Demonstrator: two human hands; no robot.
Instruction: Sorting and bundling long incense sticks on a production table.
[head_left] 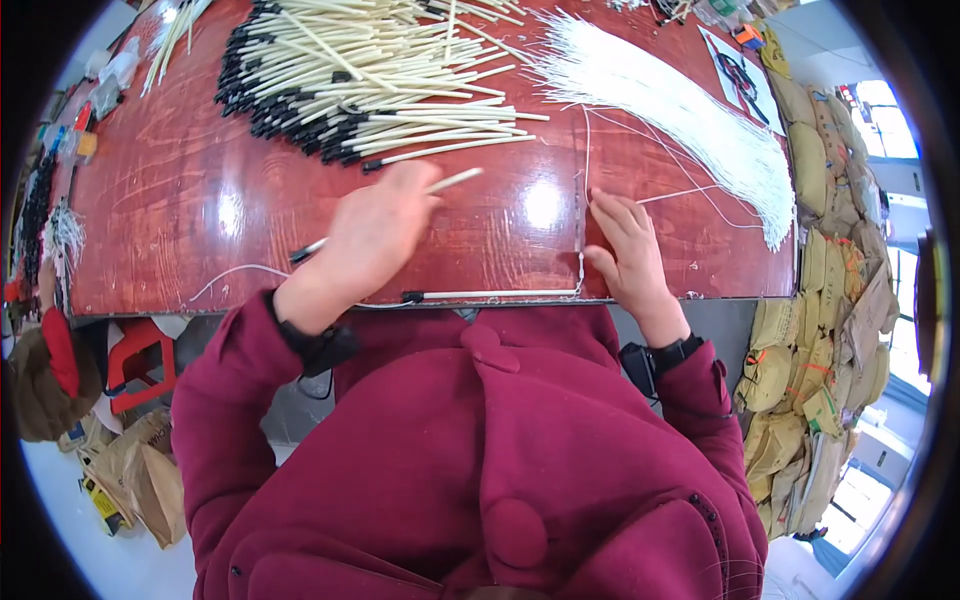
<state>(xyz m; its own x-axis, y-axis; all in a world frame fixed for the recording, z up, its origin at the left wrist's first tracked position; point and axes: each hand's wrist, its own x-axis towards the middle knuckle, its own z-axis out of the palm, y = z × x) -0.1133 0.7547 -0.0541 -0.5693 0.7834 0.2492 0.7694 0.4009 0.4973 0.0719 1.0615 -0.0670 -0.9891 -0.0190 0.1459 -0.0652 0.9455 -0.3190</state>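
Observation:
My left hand point(372, 235), slightly blurred, is closed round a thin cream stick with a black end point(457, 180). The stick's black end shows on the left of my wrist and its pale end beyond my fingers. My right hand point(630, 240) rests open on the red table, fingers stretched out beside a white cord point(586, 150) that runs toward the table's near edge. Along that edge lies another cream stick with a black end point(500, 294), its pale end meeting the cord's lower part. A loose white cord point(245, 268) curls out left of my left wrist.
A large pile of cream sticks with black ends point(370, 80) covers the far middle of the table point(140, 220). Right of it lies a thick bundle of white cords point(670, 100). Dark-handled scissors or pliers point(740, 80) lie far right. Stacked sacks point(800, 350) stand beyond the right edge.

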